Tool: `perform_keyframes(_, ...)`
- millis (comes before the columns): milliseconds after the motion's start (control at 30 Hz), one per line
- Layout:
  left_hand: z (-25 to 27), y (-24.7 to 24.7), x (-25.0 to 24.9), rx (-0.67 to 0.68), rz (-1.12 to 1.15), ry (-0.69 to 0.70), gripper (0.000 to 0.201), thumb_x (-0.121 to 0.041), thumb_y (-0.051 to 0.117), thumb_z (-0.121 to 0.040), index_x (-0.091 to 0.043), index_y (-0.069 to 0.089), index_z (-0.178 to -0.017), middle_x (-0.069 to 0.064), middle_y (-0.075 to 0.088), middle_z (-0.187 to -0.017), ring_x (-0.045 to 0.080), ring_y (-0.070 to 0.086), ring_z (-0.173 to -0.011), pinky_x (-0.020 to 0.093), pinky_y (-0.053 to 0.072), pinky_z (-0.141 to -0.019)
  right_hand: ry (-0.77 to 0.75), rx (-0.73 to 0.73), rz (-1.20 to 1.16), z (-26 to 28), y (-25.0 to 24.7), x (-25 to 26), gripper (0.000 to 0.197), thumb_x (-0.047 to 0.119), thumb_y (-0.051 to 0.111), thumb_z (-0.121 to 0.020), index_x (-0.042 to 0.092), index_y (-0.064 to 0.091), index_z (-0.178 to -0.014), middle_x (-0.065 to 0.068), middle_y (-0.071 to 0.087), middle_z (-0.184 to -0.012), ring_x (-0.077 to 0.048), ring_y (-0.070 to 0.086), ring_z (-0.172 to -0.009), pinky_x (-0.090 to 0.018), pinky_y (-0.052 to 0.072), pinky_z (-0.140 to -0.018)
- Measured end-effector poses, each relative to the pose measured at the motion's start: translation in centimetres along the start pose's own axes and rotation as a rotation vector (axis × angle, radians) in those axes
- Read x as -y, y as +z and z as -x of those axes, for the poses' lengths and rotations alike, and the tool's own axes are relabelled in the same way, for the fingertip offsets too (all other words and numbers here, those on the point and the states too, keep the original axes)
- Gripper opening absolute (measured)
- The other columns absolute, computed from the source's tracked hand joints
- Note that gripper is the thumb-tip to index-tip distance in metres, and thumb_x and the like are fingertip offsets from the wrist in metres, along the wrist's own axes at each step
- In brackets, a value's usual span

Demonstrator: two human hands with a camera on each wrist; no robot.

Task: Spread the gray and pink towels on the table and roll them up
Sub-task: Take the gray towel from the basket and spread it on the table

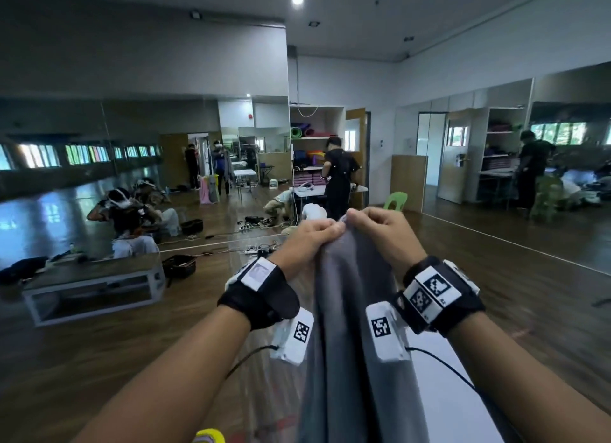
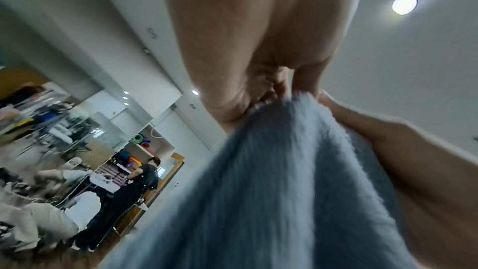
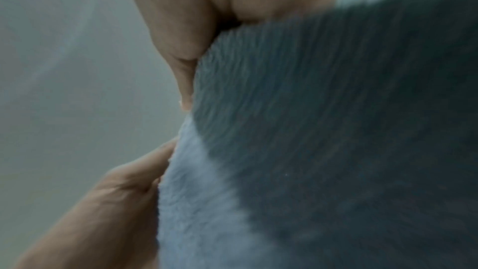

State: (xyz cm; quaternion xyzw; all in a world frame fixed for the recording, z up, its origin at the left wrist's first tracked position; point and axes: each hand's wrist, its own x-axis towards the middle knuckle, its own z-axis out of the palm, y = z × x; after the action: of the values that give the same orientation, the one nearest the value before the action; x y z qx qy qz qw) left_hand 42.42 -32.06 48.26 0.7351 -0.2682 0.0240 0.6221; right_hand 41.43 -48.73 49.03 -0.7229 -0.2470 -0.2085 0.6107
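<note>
The gray towel point(image 1: 350, 310) hung bunched in long folds, held up in the air above the white table point(image 1: 439, 383). The left hand point(image 1: 310, 237) and right hand point(image 1: 380, 231) each pinched its top edge, fingers curled, hands nearly touching. The spreading step appeared under way. Next, the hands would need to part along the edge and lower the towel flat. No pink towel was identifiable.

A person in black point(image 1: 339, 174) stands beyond a green chair point(image 1: 395, 200) and mirrored walls point(image 1: 99, 165).
</note>
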Motion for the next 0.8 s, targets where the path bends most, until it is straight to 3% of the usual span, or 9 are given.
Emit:
perform_keyframes(100,-0.4,-2.2,-1.3,-0.234,-0.069,0.089,0.027,-0.02,0.061,-0.09,0.007,0.065,-0.088,0.008,0.063,-0.084,0.01,0.057,-0.076,0.022,0.044,-0.075,0.137,0.046,-0.047,2.4,-0.3,-2.3,0.041,0.041,0.065,-0.083,0.004,0.062,-0.066,-0.009,0.056,-0.069,-0.016,0.047,-0.067,-0.032,0.035,-0.064)
perform_keyframes(167,-0.3,-2.5,-1.8,-0.28,-0.084,0.096,0.022,-0.016,0.055,-0.094,0.001,0.068,-0.089,0.002,0.065,-0.084,0.001,0.059,-0.073,0.016,0.045,-0.072,0.155,0.013,-0.082,3.4,-0.2,-3.0,0.036,0.037,0.064,-0.086,0.012,0.058,-0.061,-0.004,0.049,-0.066,-0.015,0.042,-0.065,-0.03,0.031,-0.061)
perform_keyframes(267,0.7,0.2,-1.4,-0.012,0.086,-0.084,0.026,-0.022,0.047,-0.098,-0.01,0.069,-0.09,0.001,0.07,-0.085,0.008,0.065,-0.077,0.02,0.05,-0.071,0.053,-0.046,-0.033,1.7,0.2,-1.6,0.039,0.03,0.06,-0.091,0.007,0.054,-0.061,-0.003,0.045,-0.063,-0.012,0.039,-0.062,-0.029,0.03,-0.059)
perform_keyframes(333,0.9,1.3,-1.0,0.043,0.211,-0.123,0.025,-0.015,0.045,-0.098,-0.003,0.066,-0.093,0.005,0.071,-0.084,0.011,0.066,-0.077,0.021,0.052,-0.07,0.029,-0.035,-0.054,0.6,0.5,-0.5,0.04,0.031,0.061,-0.09,0.001,0.058,-0.064,-0.006,0.049,-0.065,-0.013,0.042,-0.064,-0.03,0.033,-0.061)
perform_keyframes(433,-0.4,-0.5,-0.8,-0.154,0.061,0.0,0.031,-0.014,0.053,-0.094,0.015,0.061,-0.088,0.016,0.061,-0.081,0.017,0.057,-0.072,0.025,0.047,-0.07,0.133,0.087,-0.047,2.1,0.9,-1.2,0.042,0.041,0.062,-0.083,0.001,0.063,-0.07,-0.013,0.059,-0.07,-0.017,0.049,-0.065,-0.031,0.039,-0.061)
perform_keyframes(533,-1.4,-2.8,-0.5,-0.374,0.045,0.045,0.025,-0.02,0.056,-0.093,-0.001,0.063,-0.078,0.007,0.06,-0.075,0.012,0.056,-0.067,0.028,0.044,-0.07,0.214,0.102,-0.089,4.8,1.2,-3.1,0.037,0.041,0.061,-0.084,0.011,0.057,-0.064,-0.005,0.049,-0.064,-0.015,0.041,-0.061,-0.029,0.032,-0.055)
perform_keyframes(600,-1.1,-2.7,0.3,-0.257,0.076,-0.003,0.027,-0.03,0.052,-0.095,-0.01,0.065,-0.081,0.005,0.064,-0.079,0.015,0.059,-0.073,0.032,0.046,-0.074,0.169,0.032,-0.104,4.5,1.0,-3.1,0.038,0.037,0.061,-0.087,0.013,0.05,-0.06,-0.002,0.041,-0.062,-0.012,0.036,-0.059,-0.028,0.027,-0.054)
perform_keyframes(700,-0.1,-0.5,1.4,0.096,0.045,-0.097,0.038,-0.031,0.056,-0.092,0.006,0.062,-0.097,0.017,0.062,-0.093,0.023,0.058,-0.084,0.032,0.048,-0.077,0.096,0.007,-0.128,1.4,0.5,-1.6,0.048,0.038,0.062,-0.088,-0.006,0.056,-0.069,-0.012,0.051,-0.07,-0.019,0.045,-0.067,-0.033,0.036,-0.064)
perform_keyframes(800,-0.7,-1.5,0.7,-0.029,0.052,-0.001,0.025,-0.019,0.06,-0.091,0.003,0.065,-0.079,0.011,0.064,-0.079,0.015,0.058,-0.071,0.022,0.047,-0.066,0.13,0.064,-0.139,0.9,0.3,-1.6,0.06,0.045,0.065,-0.082,-0.015,0.06,-0.085,-0.026,0.061,-0.081,-0.024,0.052,-0.075,-0.039,0.041,-0.072)
